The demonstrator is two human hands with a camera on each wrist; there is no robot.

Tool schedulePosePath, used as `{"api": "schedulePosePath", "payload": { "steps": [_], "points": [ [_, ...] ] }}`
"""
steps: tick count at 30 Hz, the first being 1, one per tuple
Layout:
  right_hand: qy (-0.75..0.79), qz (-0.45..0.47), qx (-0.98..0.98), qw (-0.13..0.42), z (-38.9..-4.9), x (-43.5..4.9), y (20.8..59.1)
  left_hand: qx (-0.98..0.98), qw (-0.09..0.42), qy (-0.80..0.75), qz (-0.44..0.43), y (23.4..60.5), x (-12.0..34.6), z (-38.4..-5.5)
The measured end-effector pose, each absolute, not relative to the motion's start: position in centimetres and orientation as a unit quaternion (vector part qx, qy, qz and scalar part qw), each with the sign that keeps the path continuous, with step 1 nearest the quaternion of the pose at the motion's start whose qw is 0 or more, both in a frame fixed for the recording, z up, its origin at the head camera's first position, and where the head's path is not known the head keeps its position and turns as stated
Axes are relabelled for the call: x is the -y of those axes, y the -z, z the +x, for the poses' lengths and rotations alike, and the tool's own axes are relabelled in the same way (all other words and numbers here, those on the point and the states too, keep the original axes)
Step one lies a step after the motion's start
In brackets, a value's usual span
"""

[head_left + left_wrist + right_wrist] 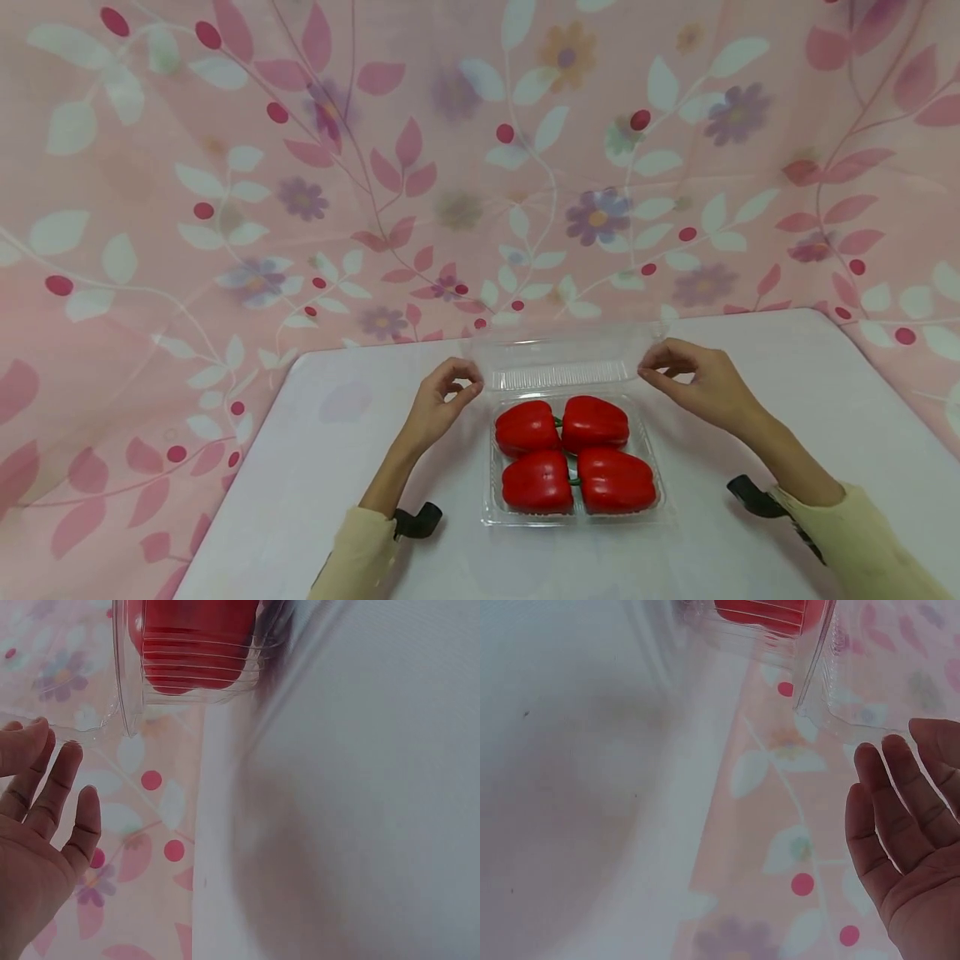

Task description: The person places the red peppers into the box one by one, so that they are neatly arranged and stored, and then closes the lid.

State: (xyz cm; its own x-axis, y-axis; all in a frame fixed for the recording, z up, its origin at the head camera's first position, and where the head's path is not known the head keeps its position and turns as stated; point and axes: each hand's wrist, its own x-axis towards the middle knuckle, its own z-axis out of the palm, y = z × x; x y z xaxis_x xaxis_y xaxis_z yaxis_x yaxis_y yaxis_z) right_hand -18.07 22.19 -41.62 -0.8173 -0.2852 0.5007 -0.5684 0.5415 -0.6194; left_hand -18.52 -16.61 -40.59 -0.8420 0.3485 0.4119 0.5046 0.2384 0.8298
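Note:
A clear plastic clamshell box (497,517) lies unfolded on the table, its see-through lid (558,358) raised behind the base. In the base sit several red bell peppers (617,481) in two rows, green stems facing the middle. My left hand (435,404) pinches the lid's left edge between thumb and fingertips. At the lid's right edge, my right hand (701,383) does the same. Both wrist views show the lid rim at thumb and index finger, with the other fingers of the left hand (45,832) and right hand (907,817) loosely spread.
The box stands on a white-covered table (315,467) with rounded back corners. A pink floral curtain (300,167) hangs right behind the table's back edge. Black curved mounts (420,521) stick out at both wrists, by the pale yellow sleeves (356,550).

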Motion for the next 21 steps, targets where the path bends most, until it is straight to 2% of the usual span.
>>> {"api": "schedulePosePath", "payload": {
  "steps": [11, 18, 21],
  "points": [
    [-0.357, 0.272, 0.881, 0.149, -16.1, -23.3, 41.0, 0.816, 0.078, 0.504, -0.273, 40.1, 17.6, -16.7],
    [-0.372, 0.289, 0.872, 0.130, -15.4, -24.1, 41.4, 0.818, 0.042, 0.511, -0.260, 39.9, 18.1, -15.5],
    [-0.384, 0.280, 0.873, 0.109, -15.1, -24.3, 41.6, 0.810, 0.018, 0.527, -0.256, 41.1, 18.7, -15.7]
  ]
}}
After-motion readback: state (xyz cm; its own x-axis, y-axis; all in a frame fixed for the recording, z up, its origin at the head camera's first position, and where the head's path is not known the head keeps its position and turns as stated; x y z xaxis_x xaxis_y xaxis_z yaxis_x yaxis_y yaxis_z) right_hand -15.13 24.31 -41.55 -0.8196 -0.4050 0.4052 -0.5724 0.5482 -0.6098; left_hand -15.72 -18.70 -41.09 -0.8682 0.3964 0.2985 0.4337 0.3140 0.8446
